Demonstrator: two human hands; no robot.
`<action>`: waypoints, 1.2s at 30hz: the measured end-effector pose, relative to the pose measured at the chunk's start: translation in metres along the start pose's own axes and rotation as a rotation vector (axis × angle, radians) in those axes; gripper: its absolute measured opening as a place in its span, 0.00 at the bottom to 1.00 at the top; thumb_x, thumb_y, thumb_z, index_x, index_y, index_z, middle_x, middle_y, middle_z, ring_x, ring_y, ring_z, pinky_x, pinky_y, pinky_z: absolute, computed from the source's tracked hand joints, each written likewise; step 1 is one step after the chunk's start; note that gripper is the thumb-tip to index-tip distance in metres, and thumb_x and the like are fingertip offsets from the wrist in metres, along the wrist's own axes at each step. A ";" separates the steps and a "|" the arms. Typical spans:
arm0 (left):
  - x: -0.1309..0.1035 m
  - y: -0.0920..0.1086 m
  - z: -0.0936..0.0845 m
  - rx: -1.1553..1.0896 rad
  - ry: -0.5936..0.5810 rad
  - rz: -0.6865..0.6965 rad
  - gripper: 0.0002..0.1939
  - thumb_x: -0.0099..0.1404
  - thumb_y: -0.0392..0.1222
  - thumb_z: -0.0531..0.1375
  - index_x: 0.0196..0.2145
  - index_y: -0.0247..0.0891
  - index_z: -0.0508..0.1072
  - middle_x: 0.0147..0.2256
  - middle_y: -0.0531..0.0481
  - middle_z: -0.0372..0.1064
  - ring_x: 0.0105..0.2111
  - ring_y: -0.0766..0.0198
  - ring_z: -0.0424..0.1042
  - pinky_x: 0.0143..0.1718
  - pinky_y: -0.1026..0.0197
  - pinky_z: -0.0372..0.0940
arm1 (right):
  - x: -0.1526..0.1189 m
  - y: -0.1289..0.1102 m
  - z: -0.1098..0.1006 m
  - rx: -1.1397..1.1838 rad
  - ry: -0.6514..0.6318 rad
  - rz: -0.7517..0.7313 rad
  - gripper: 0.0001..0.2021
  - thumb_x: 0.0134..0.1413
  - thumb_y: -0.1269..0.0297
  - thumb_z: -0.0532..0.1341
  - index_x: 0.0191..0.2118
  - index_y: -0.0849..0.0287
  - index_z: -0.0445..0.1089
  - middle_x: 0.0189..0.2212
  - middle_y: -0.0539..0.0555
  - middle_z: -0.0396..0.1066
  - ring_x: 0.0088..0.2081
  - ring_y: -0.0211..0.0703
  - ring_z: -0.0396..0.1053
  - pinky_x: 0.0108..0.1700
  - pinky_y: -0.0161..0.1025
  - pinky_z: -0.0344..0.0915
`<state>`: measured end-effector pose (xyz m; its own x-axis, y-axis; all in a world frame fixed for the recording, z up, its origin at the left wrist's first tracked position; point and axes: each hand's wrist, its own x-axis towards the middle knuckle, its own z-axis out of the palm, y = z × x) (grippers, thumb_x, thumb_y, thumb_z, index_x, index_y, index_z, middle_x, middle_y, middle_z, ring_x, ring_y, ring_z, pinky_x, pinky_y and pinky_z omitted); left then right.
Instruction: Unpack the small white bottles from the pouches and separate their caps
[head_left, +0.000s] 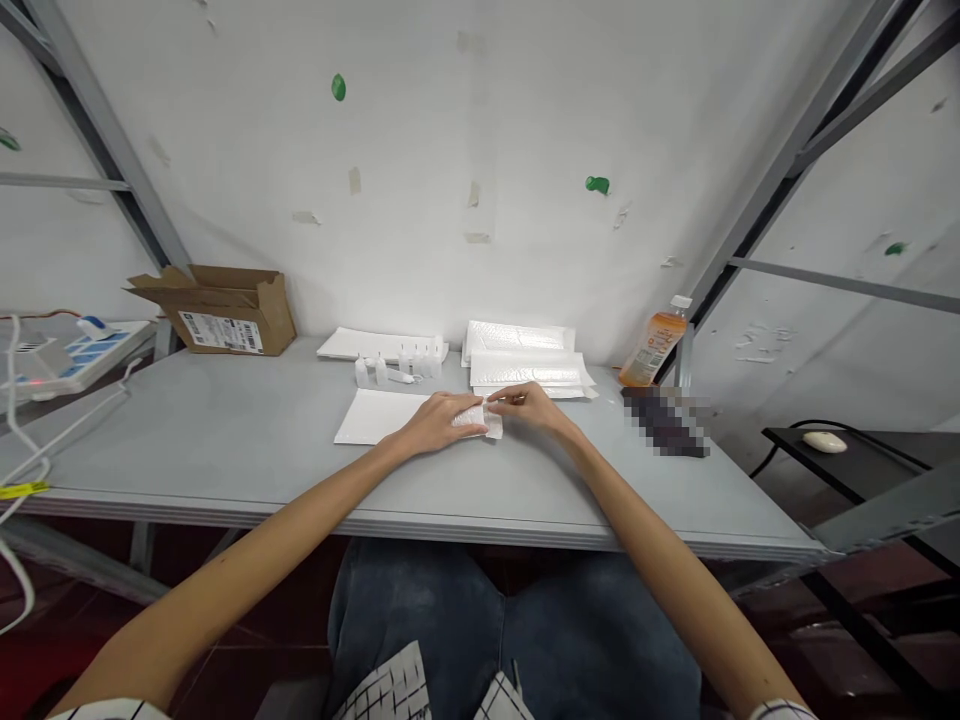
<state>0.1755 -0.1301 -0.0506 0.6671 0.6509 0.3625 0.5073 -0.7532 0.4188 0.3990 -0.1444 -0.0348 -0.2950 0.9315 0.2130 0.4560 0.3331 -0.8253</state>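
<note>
A small white bubble-wrap bag (pixel 471 416) lies at the middle of the table, on or beside the right end of a flat white sheet or mailer (pixel 369 418). My left hand (pixel 436 424) lies over the bag, holding it between thumb and fingers. At the bag's right end, my right hand (pixel 531 404) has its thumb and fingertips pinched on the edge. Just behind my left hand stand several small white plastic bottles (pixel 381 372), one lying on its side. Behind my right hand is a pile of white bubble mailers (pixel 529 370).
Another white stack (pixel 360 343) lies by the wall. An opened cardboard box (pixel 240 310) sits at the back left, and an orange drink bottle (pixel 656 345) at the back right. A blurred dark object (pixel 666 422) lies in front of that bottle. White cables (pixel 30 450) hang at far left.
</note>
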 end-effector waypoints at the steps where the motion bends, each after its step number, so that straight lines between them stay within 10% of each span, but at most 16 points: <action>1: 0.000 0.000 0.000 0.001 0.001 -0.004 0.32 0.64 0.64 0.56 0.59 0.43 0.70 0.56 0.46 0.70 0.55 0.49 0.69 0.57 0.49 0.62 | -0.001 0.002 -0.005 -0.003 0.041 0.015 0.17 0.44 0.52 0.67 0.34 0.62 0.80 0.21 0.48 0.65 0.25 0.34 0.56 0.28 0.35 0.55; 14: -0.001 -0.001 0.002 0.055 -0.009 0.049 0.31 0.66 0.63 0.56 0.59 0.42 0.69 0.57 0.44 0.69 0.57 0.51 0.69 0.59 0.50 0.59 | -0.004 0.002 0.011 -0.207 -0.131 -0.115 0.12 0.52 0.63 0.57 0.27 0.59 0.76 0.22 0.49 0.68 0.25 0.35 0.57 0.29 0.34 0.55; 19: -0.001 0.006 -0.005 -0.016 -0.002 -0.002 0.36 0.63 0.65 0.56 0.61 0.38 0.67 0.61 0.42 0.64 0.63 0.50 0.61 0.62 0.48 0.56 | -0.006 0.000 -0.003 -0.152 0.053 -0.005 0.17 0.55 0.52 0.59 0.32 0.60 0.78 0.28 0.53 0.74 0.25 0.37 0.62 0.31 0.37 0.60; 25: -0.001 0.009 -0.025 -0.228 0.170 -0.039 0.27 0.65 0.61 0.57 0.52 0.40 0.75 0.58 0.44 0.68 0.60 0.53 0.65 0.62 0.49 0.58 | -0.012 -0.011 0.000 -0.085 -0.072 0.149 0.24 0.50 0.42 0.63 0.26 0.62 0.75 0.26 0.53 0.73 0.17 0.32 0.60 0.25 0.36 0.57; 36: -0.003 0.006 -0.018 -0.162 0.172 0.041 0.18 0.67 0.56 0.57 0.40 0.44 0.80 0.50 0.46 0.74 0.52 0.54 0.72 0.55 0.50 0.66 | 0.007 -0.024 0.015 0.223 -0.068 0.326 0.14 0.37 0.56 0.70 0.20 0.62 0.71 0.17 0.48 0.63 0.18 0.30 0.52 0.22 0.35 0.45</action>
<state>0.1664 -0.1353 -0.0338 0.5751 0.6374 0.5127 0.3784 -0.7630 0.5241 0.3737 -0.1482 -0.0218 -0.2229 0.9689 -0.1078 0.3436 -0.0254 -0.9388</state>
